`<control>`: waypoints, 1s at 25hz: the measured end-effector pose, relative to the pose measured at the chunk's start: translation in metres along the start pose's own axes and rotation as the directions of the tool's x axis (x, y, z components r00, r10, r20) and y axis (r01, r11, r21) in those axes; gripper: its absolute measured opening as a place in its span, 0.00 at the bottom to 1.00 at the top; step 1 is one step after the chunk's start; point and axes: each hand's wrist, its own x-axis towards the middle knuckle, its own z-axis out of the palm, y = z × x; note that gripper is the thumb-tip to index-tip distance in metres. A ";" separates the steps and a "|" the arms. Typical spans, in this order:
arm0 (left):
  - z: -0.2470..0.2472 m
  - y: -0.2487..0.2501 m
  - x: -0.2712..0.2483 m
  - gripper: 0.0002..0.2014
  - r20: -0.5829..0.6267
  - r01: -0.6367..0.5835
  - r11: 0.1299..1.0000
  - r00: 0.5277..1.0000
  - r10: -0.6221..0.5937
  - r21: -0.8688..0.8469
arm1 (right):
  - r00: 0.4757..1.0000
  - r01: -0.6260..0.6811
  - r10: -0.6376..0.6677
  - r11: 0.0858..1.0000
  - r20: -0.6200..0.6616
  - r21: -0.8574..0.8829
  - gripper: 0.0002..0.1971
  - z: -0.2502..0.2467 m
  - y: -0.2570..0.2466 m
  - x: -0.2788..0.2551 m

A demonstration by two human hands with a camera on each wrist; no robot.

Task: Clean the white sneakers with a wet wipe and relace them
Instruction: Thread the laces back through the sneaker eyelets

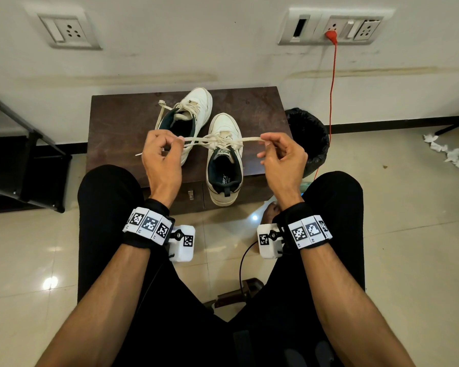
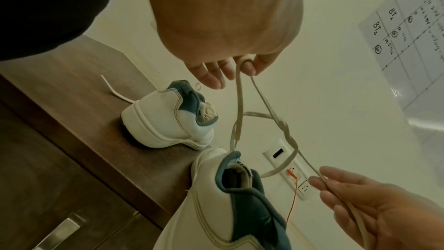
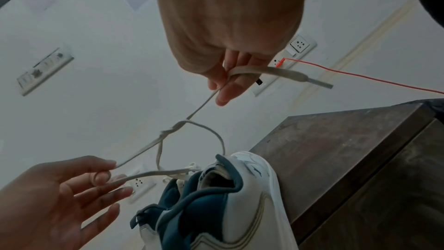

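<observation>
On the dark wooden desk (image 1: 122, 123), the far sneaker (image 1: 194, 107) is seen left of centre near the back edge, its laces loose. One lace (image 1: 196, 141) end is pinched in the curled fingers of the left hand (image 1: 161, 157). The near sneaker (image 1: 224, 160) is set at the front edge, heel overhanging, a loose knot drawn above its tongue. The other lace end is pinched by the right hand (image 1: 282, 157). A black bin (image 1: 310, 133) is seen beside the right edge.

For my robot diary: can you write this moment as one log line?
step: tying near sneaker | left hand: pinches lace | right hand: pinches lace | knot: loose
</observation>
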 end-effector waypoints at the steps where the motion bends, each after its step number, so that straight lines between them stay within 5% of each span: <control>1: -0.001 0.001 0.001 0.12 -0.010 -0.002 0.999 1.000 0.002 -0.036 | 1.000 -0.006 0.006 1.000 -0.019 -0.003 0.11 0.000 0.001 0.001; 6: -0.004 0.007 0.004 0.16 0.017 0.055 0.978 0.998 -0.053 -0.202 | 0.998 -0.007 0.003 0.998 -0.067 -0.055 0.12 -0.001 0.004 0.003; 15: -0.001 -0.010 0.012 0.14 -0.070 0.184 0.979 0.979 -0.191 -0.091 | 0.984 -0.083 0.052 0.980 -0.173 -0.180 0.13 -0.007 0.019 0.016; 18: -0.001 -0.012 0.011 0.07 -0.104 0.188 0.982 0.977 -0.187 -0.001 | 0.985 -0.099 0.064 0.968 -0.158 -0.231 0.12 -0.009 0.019 0.016; 19: 0.001 -0.013 0.009 0.02 -0.082 0.163 0.986 0.984 -0.160 0.027 | 0.991 -0.091 0.061 0.962 -0.123 -0.256 0.12 -0.008 0.018 0.015; 22: 0.007 -0.013 0.002 0.13 0.082 -0.054 0.979 0.996 0.039 0.195 | 1.000 0.020 -0.013 0.943 0.024 -0.332 0.14 0.001 0.016 0.011; 25: 0.017 -0.020 -0.002 0.15 0.296 -0.210 0.933 0.947 0.121 0.292 | 0.979 0.118 -0.060 0.944 0.193 -0.307 0.17 0.015 0.019 0.008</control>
